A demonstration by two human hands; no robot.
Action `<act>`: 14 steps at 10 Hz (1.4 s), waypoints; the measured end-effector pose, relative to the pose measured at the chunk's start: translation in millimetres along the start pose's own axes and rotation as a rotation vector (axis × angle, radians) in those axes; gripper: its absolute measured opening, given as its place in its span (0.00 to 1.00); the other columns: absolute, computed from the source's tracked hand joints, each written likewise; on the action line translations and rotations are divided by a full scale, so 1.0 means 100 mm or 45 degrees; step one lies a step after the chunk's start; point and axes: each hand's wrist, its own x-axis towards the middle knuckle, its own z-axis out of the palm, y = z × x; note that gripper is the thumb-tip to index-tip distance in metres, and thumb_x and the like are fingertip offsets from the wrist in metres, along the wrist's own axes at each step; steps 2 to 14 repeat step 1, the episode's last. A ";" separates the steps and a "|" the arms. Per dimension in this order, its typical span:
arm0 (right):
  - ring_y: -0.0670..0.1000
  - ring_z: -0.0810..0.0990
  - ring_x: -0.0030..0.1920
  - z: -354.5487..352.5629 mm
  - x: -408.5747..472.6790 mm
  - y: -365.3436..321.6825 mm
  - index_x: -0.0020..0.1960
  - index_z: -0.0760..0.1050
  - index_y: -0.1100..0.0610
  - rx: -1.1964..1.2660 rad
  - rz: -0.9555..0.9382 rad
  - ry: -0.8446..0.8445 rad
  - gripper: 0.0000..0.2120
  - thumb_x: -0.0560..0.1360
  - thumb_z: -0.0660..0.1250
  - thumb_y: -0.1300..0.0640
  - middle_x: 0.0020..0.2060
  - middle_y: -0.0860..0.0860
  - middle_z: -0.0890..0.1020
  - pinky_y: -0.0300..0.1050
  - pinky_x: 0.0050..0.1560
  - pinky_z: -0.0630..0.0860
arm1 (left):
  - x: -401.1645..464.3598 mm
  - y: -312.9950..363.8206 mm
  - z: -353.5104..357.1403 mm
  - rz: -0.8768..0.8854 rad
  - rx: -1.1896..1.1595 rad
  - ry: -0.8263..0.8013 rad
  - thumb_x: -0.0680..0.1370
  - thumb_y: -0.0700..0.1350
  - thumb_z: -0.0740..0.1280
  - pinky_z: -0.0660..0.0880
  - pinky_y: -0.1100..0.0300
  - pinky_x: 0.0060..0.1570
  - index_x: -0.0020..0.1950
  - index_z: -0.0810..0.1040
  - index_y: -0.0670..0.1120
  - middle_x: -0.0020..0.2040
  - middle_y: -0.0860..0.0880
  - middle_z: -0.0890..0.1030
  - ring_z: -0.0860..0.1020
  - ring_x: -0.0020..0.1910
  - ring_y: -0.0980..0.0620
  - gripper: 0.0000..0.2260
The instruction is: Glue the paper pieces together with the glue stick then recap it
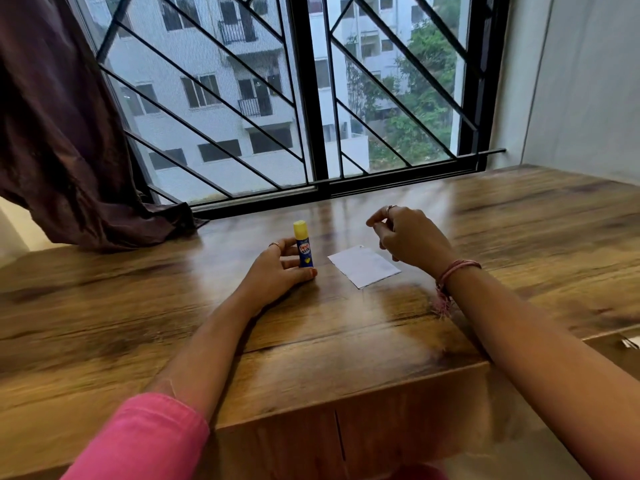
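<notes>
A blue glue stick [304, 252] with its yellow cap on stands upright on the wooden table [138, 306]. My left hand [277, 271] holds it by the lower body, thumb in front and fingers behind. To the right lies a white paper piece [363, 268], flat on the table. My right hand [408, 237] hovers just above and behind the paper, fingers loosely curled and apart, holding nothing that I can see. A pink thread band is on the right wrist.
A barred window [311, 98] runs along the table's far edge. A dark curtain [62, 133] hangs at the left and rests on the table corner. A small scrap of paper [630, 342] lies at the right edge, on a lower surface.
</notes>
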 end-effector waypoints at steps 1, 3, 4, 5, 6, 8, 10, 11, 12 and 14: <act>0.57 0.81 0.36 0.01 -0.03 -0.04 0.54 0.79 0.54 0.018 -0.006 0.002 0.10 0.78 0.59 0.58 0.38 0.55 0.84 0.56 0.45 0.80 | -0.03 0.02 0.01 0.018 0.000 0.049 0.73 0.42 0.73 0.77 0.54 0.55 0.69 0.67 0.47 0.59 0.50 0.77 0.79 0.55 0.53 0.27; 0.57 0.81 0.36 0.01 -0.03 -0.04 0.54 0.79 0.54 0.018 -0.006 0.002 0.10 0.78 0.59 0.58 0.38 0.55 0.84 0.56 0.45 0.80 | -0.03 0.02 0.01 0.018 0.000 0.049 0.73 0.42 0.73 0.77 0.54 0.55 0.69 0.67 0.47 0.59 0.50 0.77 0.79 0.55 0.53 0.27; 0.57 0.81 0.36 0.01 -0.03 -0.04 0.54 0.79 0.54 0.018 -0.006 0.002 0.10 0.78 0.59 0.58 0.38 0.55 0.84 0.56 0.45 0.80 | -0.03 0.02 0.01 0.018 0.000 0.049 0.73 0.42 0.73 0.77 0.54 0.55 0.69 0.67 0.47 0.59 0.50 0.77 0.79 0.55 0.53 0.27; 0.57 0.81 0.36 0.01 -0.03 -0.04 0.54 0.79 0.54 0.018 -0.006 0.002 0.10 0.78 0.59 0.58 0.38 0.55 0.84 0.56 0.45 0.80 | -0.03 0.02 0.01 0.018 0.000 0.049 0.73 0.42 0.73 0.77 0.54 0.55 0.69 0.67 0.47 0.59 0.50 0.77 0.79 0.55 0.53 0.27; 0.57 0.81 0.36 0.01 -0.03 -0.04 0.54 0.79 0.54 0.018 -0.006 0.002 0.10 0.78 0.59 0.58 0.38 0.55 0.84 0.56 0.45 0.80 | -0.03 0.02 0.01 0.018 0.000 0.049 0.73 0.42 0.73 0.77 0.54 0.55 0.69 0.67 0.47 0.59 0.50 0.77 0.79 0.55 0.53 0.27; 0.57 0.81 0.36 0.01 -0.03 -0.04 0.54 0.79 0.54 0.018 -0.006 0.002 0.10 0.78 0.59 0.58 0.38 0.55 0.84 0.56 0.45 0.80 | -0.03 0.02 0.01 0.018 0.000 0.049 0.73 0.42 0.73 0.77 0.54 0.55 0.69 0.67 0.47 0.59 0.50 0.77 0.79 0.55 0.53 0.27; 0.57 0.81 0.36 0.01 -0.03 -0.04 0.54 0.79 0.54 0.018 -0.006 0.002 0.10 0.78 0.59 0.58 0.38 0.55 0.84 0.56 0.45 0.80 | -0.03 0.02 0.01 0.018 0.000 0.049 0.73 0.42 0.73 0.77 0.54 0.55 0.69 0.67 0.47 0.59 0.50 0.77 0.79 0.55 0.53 0.27; 0.57 0.81 0.36 0.01 -0.03 -0.04 0.54 0.79 0.54 0.018 -0.006 0.002 0.10 0.78 0.59 0.58 0.38 0.55 0.84 0.56 0.45 0.80 | -0.03 0.02 0.01 0.018 0.000 0.049 0.73 0.42 0.73 0.77 0.54 0.55 0.69 0.67 0.47 0.59 0.50 0.77 0.79 0.55 0.53 0.27; 0.57 0.81 0.36 0.01 -0.03 -0.04 0.54 0.79 0.54 0.018 -0.006 0.002 0.10 0.78 0.59 0.58 0.38 0.55 0.84 0.56 0.45 0.80 | -0.03 0.02 0.01 0.018 0.000 0.049 0.73 0.42 0.73 0.77 0.54 0.55 0.69 0.67 0.47 0.59 0.50 0.77 0.79 0.55 0.53 0.27; 0.57 0.81 0.36 0.01 -0.03 -0.04 0.54 0.79 0.54 0.018 -0.006 0.002 0.10 0.78 0.59 0.58 0.38 0.55 0.84 0.56 0.45 0.80 | -0.03 0.02 0.01 0.018 0.000 0.049 0.73 0.42 0.73 0.77 0.54 0.55 0.69 0.67 0.47 0.59 0.50 0.77 0.79 0.55 0.53 0.27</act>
